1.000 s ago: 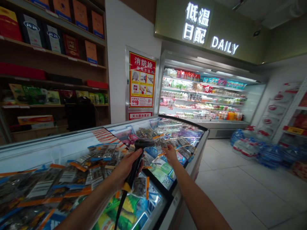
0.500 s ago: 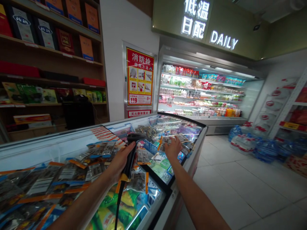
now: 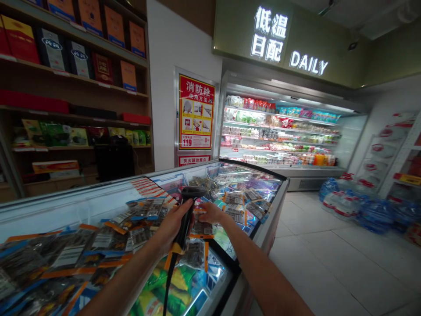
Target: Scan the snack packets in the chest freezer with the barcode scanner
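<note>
A black and yellow handheld scanner (image 3: 184,219) with a cable is gripped in my left hand (image 3: 174,221), above the glass top of a chest freezer (image 3: 278,206). Just right of the scanner, my right hand (image 3: 209,212) has its fingers closed on a small clear packet (image 3: 201,228) with orange edges. Another such packet (image 3: 194,253) lies below it on the glass. Many similar packets (image 3: 69,254) are heaped at the left, and several more (image 3: 235,206) rest on the glass to the right.
Green and yellow bags (image 3: 164,289) show through the freezer glass. Shelves with boxes (image 3: 82,83) stand at the left. A lit cooler (image 3: 283,131) is at the back, and water bottles (image 3: 371,210) stand on the floor at the right.
My right hand has moved left, from the packets on the right to the packet beside the scanner. Another packet now lies among those on the right. The view has shifted slightly.
</note>
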